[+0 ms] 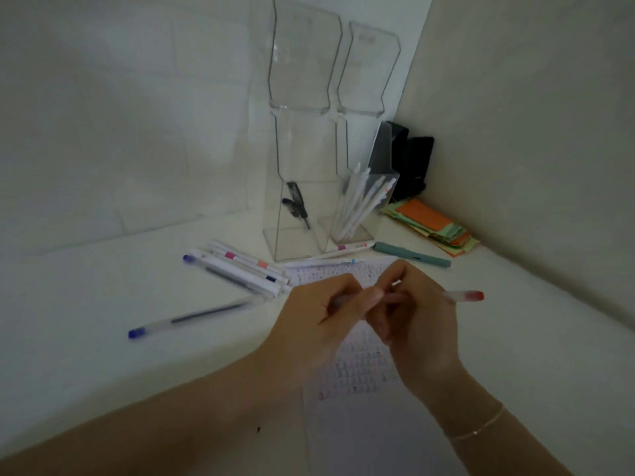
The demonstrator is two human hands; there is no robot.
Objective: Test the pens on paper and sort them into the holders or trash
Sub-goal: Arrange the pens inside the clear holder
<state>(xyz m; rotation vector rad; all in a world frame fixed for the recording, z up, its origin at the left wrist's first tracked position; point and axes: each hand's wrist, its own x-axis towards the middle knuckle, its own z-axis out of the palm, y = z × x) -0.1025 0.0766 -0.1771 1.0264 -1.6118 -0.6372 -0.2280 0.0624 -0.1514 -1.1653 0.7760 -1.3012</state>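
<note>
Both hands hold one clear pen with a red end (465,296) level above the sheet of test paper (357,365). My left hand (319,321) pinches its left part, and my right hand (417,317) grips its middle with the red end sticking out to the right. Two tall clear holders stand behind: the left holder (292,214) holds two dark pens, the right holder (360,207) holds several white pens. A pile of white pens (247,266) and a blue-capped pen (187,317) lie on the white desk to the left.
A teal pen (412,254) lies right of the holders, near a stack of orange and green notes (433,225). A black object (409,159) stands in the corner. Walls close in behind and on the right.
</note>
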